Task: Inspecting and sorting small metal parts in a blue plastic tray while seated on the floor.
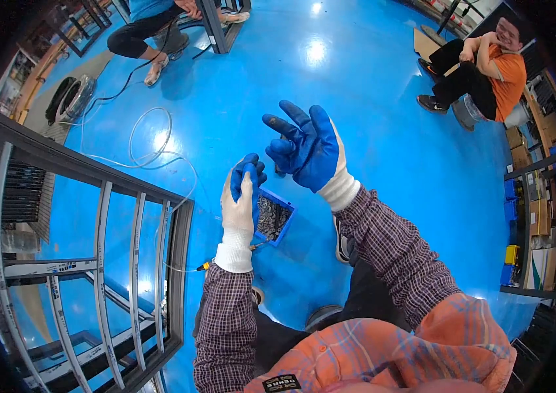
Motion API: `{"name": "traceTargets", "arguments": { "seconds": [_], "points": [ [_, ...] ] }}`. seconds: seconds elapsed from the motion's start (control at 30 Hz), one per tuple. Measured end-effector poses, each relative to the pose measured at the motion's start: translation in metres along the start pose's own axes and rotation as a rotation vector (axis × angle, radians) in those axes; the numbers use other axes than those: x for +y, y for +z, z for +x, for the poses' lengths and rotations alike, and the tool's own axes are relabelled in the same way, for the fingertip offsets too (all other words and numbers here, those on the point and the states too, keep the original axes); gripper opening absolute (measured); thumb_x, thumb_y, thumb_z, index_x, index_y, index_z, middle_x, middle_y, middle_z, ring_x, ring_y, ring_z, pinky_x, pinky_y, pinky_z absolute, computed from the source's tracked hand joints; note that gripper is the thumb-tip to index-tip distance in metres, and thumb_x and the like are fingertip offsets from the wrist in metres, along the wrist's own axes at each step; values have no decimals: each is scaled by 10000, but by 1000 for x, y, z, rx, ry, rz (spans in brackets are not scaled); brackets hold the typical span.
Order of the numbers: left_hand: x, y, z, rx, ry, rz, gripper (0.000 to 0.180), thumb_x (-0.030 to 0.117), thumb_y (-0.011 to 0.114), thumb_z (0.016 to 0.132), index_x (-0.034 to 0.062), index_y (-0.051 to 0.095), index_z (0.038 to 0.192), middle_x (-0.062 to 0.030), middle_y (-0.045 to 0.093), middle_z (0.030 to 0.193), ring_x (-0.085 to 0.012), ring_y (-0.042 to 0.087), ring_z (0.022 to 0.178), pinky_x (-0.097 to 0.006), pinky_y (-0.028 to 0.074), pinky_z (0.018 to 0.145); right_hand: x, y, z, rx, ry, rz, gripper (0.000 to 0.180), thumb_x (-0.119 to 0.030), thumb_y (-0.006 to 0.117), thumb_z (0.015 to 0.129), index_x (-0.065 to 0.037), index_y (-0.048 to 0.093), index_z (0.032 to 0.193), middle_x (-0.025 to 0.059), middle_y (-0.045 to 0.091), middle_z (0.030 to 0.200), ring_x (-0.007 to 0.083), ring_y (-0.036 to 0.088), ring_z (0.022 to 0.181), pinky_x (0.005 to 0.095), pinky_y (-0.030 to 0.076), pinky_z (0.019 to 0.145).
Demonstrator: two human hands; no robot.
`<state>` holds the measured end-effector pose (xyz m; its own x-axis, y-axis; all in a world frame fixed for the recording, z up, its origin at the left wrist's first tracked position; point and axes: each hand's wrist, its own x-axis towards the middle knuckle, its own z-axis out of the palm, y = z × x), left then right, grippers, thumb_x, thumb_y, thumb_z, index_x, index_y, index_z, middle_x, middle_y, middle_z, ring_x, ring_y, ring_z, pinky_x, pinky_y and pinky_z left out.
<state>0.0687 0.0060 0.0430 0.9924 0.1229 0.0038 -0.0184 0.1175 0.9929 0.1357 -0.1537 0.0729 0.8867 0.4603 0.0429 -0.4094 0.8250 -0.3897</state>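
Observation:
My left hand (242, 200), in a white glove with blue-coated fingers, is raised with its fingers loosely curved. Nothing shows in it, though part of its palm is hidden. To its right, my right hand (310, 147) wears a matching glove, its palm in view and its fingers spread, holding nothing. Below the hands, a blue bin (278, 198) of small dark metal pieces (272, 221) stands on the floor, partly covered by my left hand. A yellow-and-black fitting (204, 266) on a thin hose shows beside my left wrist; whatever it joins is mostly hidden.
A dark metal frame with pale slats (101, 229) stands at the left. A clear hose (153, 154) loops across the blue floor (382, 131). One person (503, 82) sits at the upper right, another (150, 39) at the upper left. Shelves with boxes (539, 216) line the right.

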Motion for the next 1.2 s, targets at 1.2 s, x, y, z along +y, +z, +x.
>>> {"name": "traceTargets", "arguments": {
  "seconds": [1.2],
  "points": [
    [1,2,-3,-7,6,49,374,305,469,975,63,544,1250,-123,624,1156,-207,619,1003,-306,479,918,-4,-2,0,5,-168,-130,255,-242,474,971,-70,602,1108,130,601,1212,227,604,1072,366,468,954]
  ]
}}
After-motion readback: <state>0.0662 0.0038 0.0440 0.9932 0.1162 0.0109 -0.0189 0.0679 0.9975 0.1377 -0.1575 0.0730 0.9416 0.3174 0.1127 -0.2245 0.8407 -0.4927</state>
